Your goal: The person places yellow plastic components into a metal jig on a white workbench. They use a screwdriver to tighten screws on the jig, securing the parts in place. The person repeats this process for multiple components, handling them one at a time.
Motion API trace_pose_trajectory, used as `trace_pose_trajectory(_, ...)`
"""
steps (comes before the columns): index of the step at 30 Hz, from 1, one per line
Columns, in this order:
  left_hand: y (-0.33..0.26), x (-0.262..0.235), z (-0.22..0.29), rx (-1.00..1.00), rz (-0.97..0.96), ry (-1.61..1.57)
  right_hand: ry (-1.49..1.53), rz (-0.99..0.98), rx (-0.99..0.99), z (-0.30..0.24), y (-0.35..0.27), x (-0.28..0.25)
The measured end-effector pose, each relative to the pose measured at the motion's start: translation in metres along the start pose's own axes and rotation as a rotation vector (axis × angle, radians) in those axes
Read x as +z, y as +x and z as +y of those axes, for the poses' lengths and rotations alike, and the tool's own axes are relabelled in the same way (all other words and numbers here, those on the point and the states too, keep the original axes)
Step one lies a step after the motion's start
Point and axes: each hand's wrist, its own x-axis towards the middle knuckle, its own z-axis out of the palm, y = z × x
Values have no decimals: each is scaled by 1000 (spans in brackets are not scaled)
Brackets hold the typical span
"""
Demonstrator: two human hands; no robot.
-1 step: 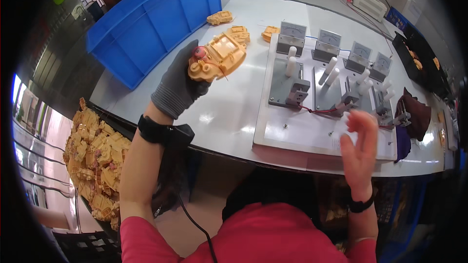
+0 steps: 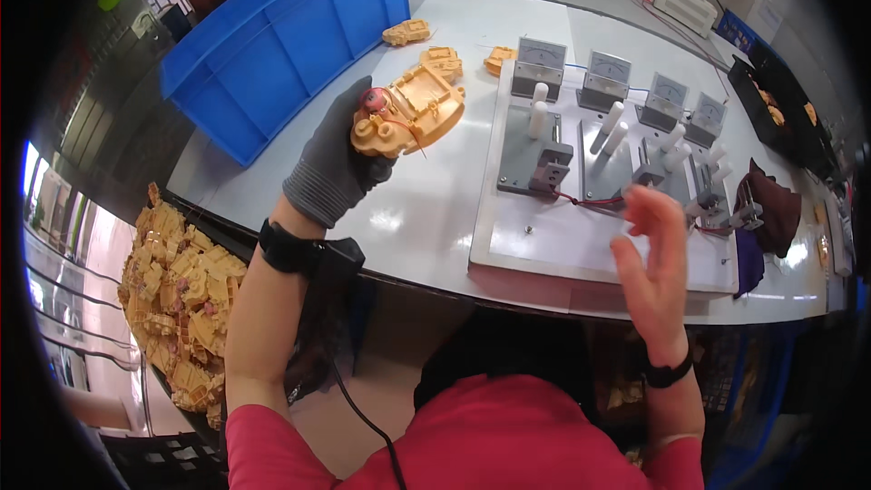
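Note:
My left hand (image 2: pixel 328 163), in a grey glove, grips a yellow-orange plastic housing (image 2: pixel 417 109) above the white table. The housing has a square recess, a small reddish round part (image 2: pixel 375 100) at one end and a thin wire. Its glove fingers are partly hidden beneath it. My bare right hand (image 2: pixel 655 263) hovers over the front of a white board (image 2: pixel 544 249), holding nothing, thumb and fingers apart and slightly blurred. Just beyond it stand grey test fixtures (image 2: pixel 552 168) with white pegs, red wires and analog meters (image 2: pixel 542 54).
Similar housings (image 2: pixel 406 33) lie on the table beside a large blue crate (image 2: pixel 290 45). A heap of housings (image 2: pixel 186 299) fills the space at the left, below table height. At the right are a dark cloth (image 2: pixel 773 213) and a black tray (image 2: pixel 780 118) holding parts.
My right hand has shifted left and slightly up over the board. In my left hand the housing has tilted a little, showing more of its recess.

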Motion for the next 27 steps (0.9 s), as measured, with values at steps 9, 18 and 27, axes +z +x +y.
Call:
trace_pose_trajectory(9,-35,35,-16,52,-63,-102,233,-11,126,-1,29,61)
trace_pose_trajectory(18,-18,28,-27,-125,-103,-280,334,33,118,6,21,68)
trace_pose_trajectory(27,7,21,-28,-413,-327,-512,331,4,51,9,18,63)
